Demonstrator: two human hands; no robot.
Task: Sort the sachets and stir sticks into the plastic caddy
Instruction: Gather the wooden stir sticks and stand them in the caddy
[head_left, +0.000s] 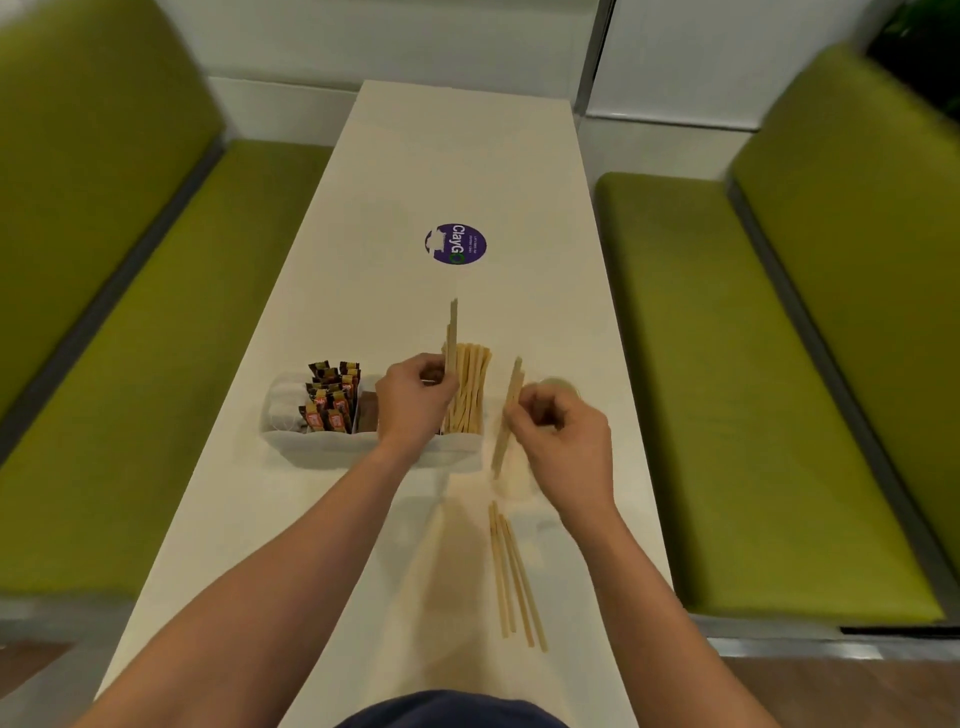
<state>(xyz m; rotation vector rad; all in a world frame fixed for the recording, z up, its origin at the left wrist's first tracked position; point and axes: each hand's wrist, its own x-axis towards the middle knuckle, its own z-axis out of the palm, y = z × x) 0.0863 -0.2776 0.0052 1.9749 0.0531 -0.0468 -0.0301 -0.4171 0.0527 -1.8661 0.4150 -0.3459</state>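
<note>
A clear plastic caddy (322, 441) stands mid-table. Its left part holds white sachets (283, 410), beside them upright brown sachets (332, 397), and its right compartment holds several wooden stir sticks (467, 395). My left hand (413, 400) is over the caddy and pinches a couple of stir sticks (453, 327) upright above that compartment. My right hand (561, 434), just right of the caddy, grips a few stir sticks (509, 410) that slant down toward the table. Several loose stir sticks (511, 571) lie on the table nearer to me.
The long white table (467, 171) has a round purple sticker (456, 243) beyond the caddy. A small clear round lid or cup (558, 387) sits behind my right hand. Green benches (130, 364) flank the table on both sides.
</note>
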